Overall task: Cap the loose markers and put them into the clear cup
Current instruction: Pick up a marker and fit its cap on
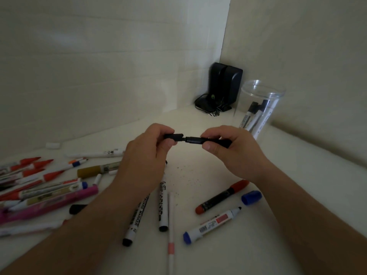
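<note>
The left hand [147,149] is pinching a black cap [173,136] while the right hand [228,149] is gripping a black marker [200,140], their ends just meeting above the table [288,195]. The clear cup [260,108] is standing far right, holding a few markers, with a loose blue cap [251,197] lying near right.

Dim corner of pale walls [99,66] above a white tabletop [297,185].
</note>
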The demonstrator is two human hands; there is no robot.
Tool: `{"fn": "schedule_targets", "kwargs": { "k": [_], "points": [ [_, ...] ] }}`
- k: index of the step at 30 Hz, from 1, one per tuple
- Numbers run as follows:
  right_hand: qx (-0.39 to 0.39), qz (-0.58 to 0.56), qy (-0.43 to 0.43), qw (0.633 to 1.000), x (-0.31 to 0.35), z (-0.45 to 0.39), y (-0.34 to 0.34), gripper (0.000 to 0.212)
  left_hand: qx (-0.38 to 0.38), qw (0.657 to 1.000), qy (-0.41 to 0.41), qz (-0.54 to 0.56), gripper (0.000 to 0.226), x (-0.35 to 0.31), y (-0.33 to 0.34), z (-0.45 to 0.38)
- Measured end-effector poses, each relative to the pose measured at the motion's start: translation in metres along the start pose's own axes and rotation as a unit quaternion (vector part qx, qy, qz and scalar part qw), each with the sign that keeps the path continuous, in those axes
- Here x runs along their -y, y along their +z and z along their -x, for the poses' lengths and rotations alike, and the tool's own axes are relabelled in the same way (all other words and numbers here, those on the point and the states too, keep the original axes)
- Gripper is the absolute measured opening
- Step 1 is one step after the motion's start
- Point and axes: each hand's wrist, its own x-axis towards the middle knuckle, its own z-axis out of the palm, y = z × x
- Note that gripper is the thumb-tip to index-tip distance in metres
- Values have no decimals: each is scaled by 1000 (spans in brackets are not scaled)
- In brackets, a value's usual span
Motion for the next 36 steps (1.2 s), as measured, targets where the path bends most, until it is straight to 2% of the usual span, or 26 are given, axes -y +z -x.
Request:
{"fn": "schedule_targets", "kwargs": {
  "k": [4, 8, 10, 13, 16, 22, 27, 30, 34, 36],
  "points": [
    [0, 18, -7, 1000, 1, 0, 2, 19, 19, 998, 26, -54, 17, 2, -1, 0],
    [5, 16, -8, 1000, 0, 1, 4, 19, 33, 998, 22, -39, 14, -2, -1, 1],
    [5, 50, -18, 999, 0, 1, 4, 20, 39, 999, 15, -25, 14, -4, -2, 1],
    [35, 169, -72, 982, 6, 3, 5, 34, 38, 999, -1, 11, 14, -6, -2, 2],
    [58, 174, -115, 976, 11, 5, 8, 44, 40, 997, -9, 58, 14, -5, -4, 2],
    [72, 186, -106, 974, 10, 8, 6, 48, 19, 994, 89, -67, 21, -6, -8, -2],
    [113, 244, -118, 956, 24, 13, 10, 61, 80, 994, 45, -57, 16, -4, -11, -1],
    [94, 261, -148, 949, 23, 14, 19, 55, 86, 993, 40, -63, 16, -4, -12, 0],
    [8, 267, -174, 948, 22, 13, 30, 56, 43, 995, 51, -77, 15, -12, -12, -1],
    [-14, 268, -185, 945, 23, 12, 30, 57, 47, 997, 38, -57, 14, -13, -12, -1]
  ]
}}
